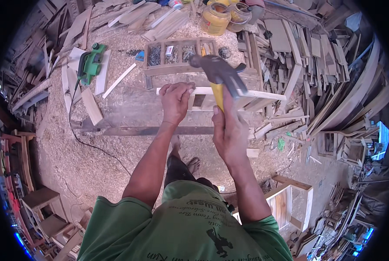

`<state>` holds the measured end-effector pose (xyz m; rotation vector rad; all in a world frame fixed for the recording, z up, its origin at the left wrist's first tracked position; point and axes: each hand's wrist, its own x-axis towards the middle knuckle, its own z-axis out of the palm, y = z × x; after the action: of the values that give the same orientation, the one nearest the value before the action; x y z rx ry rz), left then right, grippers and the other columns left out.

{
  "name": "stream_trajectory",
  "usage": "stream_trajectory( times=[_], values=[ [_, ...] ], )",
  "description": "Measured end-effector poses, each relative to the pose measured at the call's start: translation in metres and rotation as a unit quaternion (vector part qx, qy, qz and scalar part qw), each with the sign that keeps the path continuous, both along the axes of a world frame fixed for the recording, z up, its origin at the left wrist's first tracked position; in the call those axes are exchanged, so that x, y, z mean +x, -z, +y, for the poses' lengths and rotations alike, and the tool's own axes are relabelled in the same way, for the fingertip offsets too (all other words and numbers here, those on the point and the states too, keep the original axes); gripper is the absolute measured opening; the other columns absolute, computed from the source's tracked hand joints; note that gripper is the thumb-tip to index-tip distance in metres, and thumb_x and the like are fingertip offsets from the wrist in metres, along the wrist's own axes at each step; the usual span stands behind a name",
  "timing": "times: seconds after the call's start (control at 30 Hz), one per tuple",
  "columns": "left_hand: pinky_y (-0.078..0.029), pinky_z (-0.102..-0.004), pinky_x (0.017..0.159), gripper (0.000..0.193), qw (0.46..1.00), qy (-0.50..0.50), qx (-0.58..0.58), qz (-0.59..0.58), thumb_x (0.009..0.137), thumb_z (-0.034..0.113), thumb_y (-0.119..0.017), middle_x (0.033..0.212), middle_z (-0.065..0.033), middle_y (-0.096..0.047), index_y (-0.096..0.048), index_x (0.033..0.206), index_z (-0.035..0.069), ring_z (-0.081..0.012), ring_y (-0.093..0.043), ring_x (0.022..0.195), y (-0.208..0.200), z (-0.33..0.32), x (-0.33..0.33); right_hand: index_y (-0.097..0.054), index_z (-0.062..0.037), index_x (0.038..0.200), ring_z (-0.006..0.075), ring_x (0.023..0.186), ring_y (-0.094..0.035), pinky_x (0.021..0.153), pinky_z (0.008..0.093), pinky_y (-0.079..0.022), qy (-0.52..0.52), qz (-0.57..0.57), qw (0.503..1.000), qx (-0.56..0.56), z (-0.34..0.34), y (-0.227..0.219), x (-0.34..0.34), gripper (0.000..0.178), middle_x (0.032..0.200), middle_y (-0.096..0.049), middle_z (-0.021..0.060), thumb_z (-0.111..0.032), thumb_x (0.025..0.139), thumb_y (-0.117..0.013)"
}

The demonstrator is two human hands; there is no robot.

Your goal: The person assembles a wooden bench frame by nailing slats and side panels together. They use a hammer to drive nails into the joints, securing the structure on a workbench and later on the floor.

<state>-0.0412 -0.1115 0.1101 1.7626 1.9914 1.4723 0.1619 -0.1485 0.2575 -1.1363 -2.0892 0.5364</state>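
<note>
Above bench [129,106], left hand [176,102] seemingly round pale frame [270,94], right [230,130] round dark, yellow-handled hammer [220,71]

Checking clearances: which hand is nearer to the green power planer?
Left. The left hand, on the left end of the pale wooden frame, is right of the green power planer and lower; the right hand, holding the hammer, is farther right and lower still.

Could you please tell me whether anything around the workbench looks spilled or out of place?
Yes: wood shavings litter the floor, and the cord of the green power planer trails loosely across them, which looks untidy. The pale wooden frame under the left hand shows no obvious damage, though part is hidden.
</note>
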Motion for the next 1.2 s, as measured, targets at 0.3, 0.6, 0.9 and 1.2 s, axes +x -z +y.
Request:
stream_trajectory(
  times=[0.3, 0.6, 0.9, 1.2],
  values=[
    [-0.039, -0.0452, 0.112, 0.011, 1.0, -0.01, 0.004, 0.007, 0.099, 0.02, -0.075, 0.113, -0.0019, -0.083, -0.083, 0.107, 0.018, -0.0211, -0.073, 0.112, 0.005, 0.001, 0.002, -0.042, -0.0218, 0.171, 0.0503, 0.075, -0.071, 0.068, 0.061, -0.056, 0.013, -0.001, 1.0, -0.016, -0.001, 0.011, -0.006, 0.062, 0.09, -0.073, 0.0279, -0.02, 0.112, -0.059],
    [-0.039, -0.0445, 0.112, 0.012, 1.0, -0.024, 0.017, 0.009, 0.096, 0.017, -0.077, 0.109, -0.0032, -0.082, -0.084, 0.106, 0.018, -0.0218, -0.073, 0.11, 0.012, 0.001, 0.0, -0.043, -0.0181, 0.172, 0.0472, 0.072, -0.071, 0.067, 0.0554, -0.053, 0.018, 0.024, 1.0, 0.004, 0.002, 0.019, -0.01, 0.061, 0.087, -0.073, 0.0287, -0.013, 0.113, -0.059],
    [-0.041, -0.0513, 0.116, 0.039, 0.983, 0.088, -0.125, 0.105, 0.093, 0.025, -0.079, 0.127, -0.0102, -0.079, -0.077, 0.131, 0.016, -0.0307, -0.071, 0.12, -0.018, 0.015, -0.03, -0.05, -0.0074, 0.164, 0.0382, 0.065, -0.07, 0.063, 0.0498, -0.053, 0.076, 0.0, 0.992, -0.098, -0.008, 0.057, 0.023, 0.059, 0.081, -0.07, 0.0247, -0.02, 0.109, -0.066],
    [-0.056, -0.0527, 0.104, 0.042, 0.948, 0.151, -0.257, 0.114, 0.096, 0.034, -0.08, 0.128, -0.0165, -0.078, -0.076, 0.134, 0.016, -0.0409, -0.072, 0.121, -0.03, 0.042, -0.058, -0.073, -0.0061, 0.11, 0.0483, 0.084, -0.075, 0.073, 0.0569, -0.056, 0.083, -0.137, 0.945, -0.285, -0.066, 0.152, 0.068, 0.026, 0.089, -0.076, 0.0249, -0.03, 0.099, -0.071]
  ],
)
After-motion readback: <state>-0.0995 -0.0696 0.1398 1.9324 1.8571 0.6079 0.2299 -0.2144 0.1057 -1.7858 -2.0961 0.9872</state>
